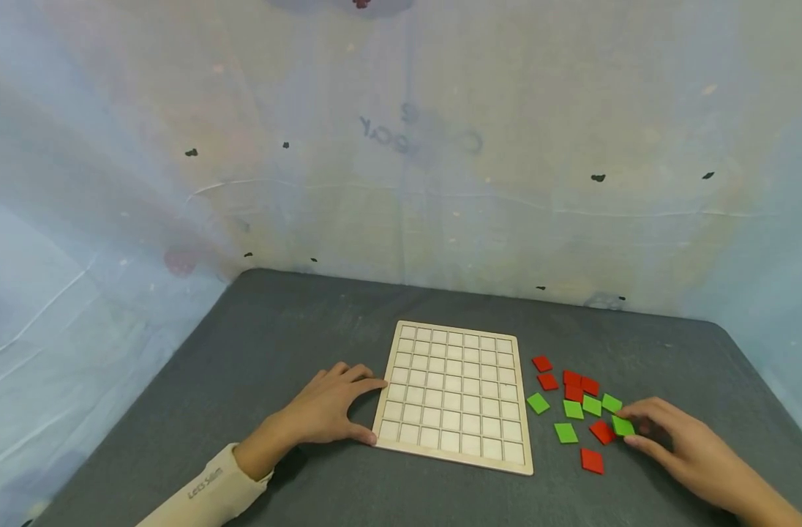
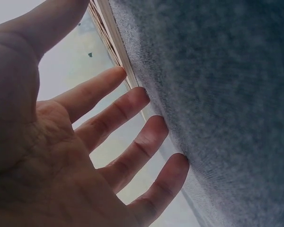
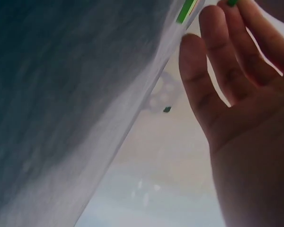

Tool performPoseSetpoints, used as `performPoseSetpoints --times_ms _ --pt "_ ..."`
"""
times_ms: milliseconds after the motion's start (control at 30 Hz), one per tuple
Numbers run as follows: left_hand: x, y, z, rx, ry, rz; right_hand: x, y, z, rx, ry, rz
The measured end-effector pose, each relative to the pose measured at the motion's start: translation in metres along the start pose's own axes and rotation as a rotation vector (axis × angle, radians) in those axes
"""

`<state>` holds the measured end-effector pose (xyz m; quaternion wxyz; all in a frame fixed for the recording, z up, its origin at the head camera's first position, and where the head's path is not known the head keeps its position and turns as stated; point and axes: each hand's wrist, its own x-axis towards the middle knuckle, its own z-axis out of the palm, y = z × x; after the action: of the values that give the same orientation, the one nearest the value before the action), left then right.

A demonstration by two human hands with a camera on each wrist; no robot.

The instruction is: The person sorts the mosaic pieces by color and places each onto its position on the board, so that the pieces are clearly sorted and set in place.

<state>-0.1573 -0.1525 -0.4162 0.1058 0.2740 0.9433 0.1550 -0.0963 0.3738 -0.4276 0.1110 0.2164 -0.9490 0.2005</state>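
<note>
A pale wooden grid board (image 1: 452, 457) lies flat on the dark table. My left hand (image 1: 325, 406) rests at its left side, fingers spread, the thumb touching the near left corner and the index fingertip at the left edge. In the left wrist view those fingers (image 2: 142, 142) are almost straight, their tips down on the table's surface. To the right of the board, my right hand (image 1: 694, 450) pinches a green square tile (image 1: 623, 426) between thumb and index finger. In the right wrist view, only a sliver of green shows at the fingertips.
Several loose red tiles (image 1: 592, 461) and green tiles (image 1: 566, 433) lie scattered between the board and my right hand; some red ones overlap. A pale fabric sheet (image 1: 440, 183) hangs behind the grey table (image 1: 295, 315) and along both its sides.
</note>
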Motion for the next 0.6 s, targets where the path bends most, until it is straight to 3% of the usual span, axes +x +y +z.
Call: performPoseSetpoints --times_ms 300,600 --pt "0.001 0.001 -0.003 0.002 0.014 0.006 0.017 -0.017 0.009 -0.043 0.023 -0.029" --pt "-0.003 0.003 -0.002 -0.003 0.005 0.005 0.035 -0.038 0.020 -0.047 -0.010 -0.036"
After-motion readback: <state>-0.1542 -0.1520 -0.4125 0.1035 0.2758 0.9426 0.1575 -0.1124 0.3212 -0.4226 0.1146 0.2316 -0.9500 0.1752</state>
